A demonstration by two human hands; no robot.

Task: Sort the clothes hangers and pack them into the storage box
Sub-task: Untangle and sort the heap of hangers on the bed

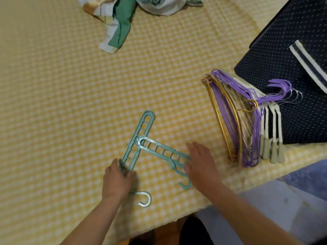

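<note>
Nearest, at 6 o'clock, two bare forearms reach up from the bottom edge onto a bed covered in a yellow-and-white checked sheet [53, 103]. The left hand [115, 181] has its fingers curled round the near end of a teal plastic multi-hole bar hanger [139, 137], which runs from the hand up toward 12 o'clock. Just below that hand, at about 5 o'clock of it, a pale curved plastic hook [146, 199] lies on the sheet.

The right hand [201, 163] lies flat, fingers straight and slightly spread, pressing on the near end of a second teal plastic multi-hole bar hanger [161, 150]. This one runs from the hand toward 10 o'clock, and its rounded far end lies across the first hanger, so the two form a T. Its teal hook [184, 185] pokes out under the right wrist.

Farther off, at 2 o'clock of the right hand, lies a stacked bundle of thin hangers [235, 121]: purple coated wire, gold metal, and beige and white ones with grey tips. Their hooks point toward 3 o'clock and rest on a dark navy fabric storage box with white dots [283, 55], which sits at the right edge and carries a white-striped strap.

Farthest, at 12 o'clock, a crumpled heap of green, white and peach cloth [122, 20] lies on the sheet.
</note>
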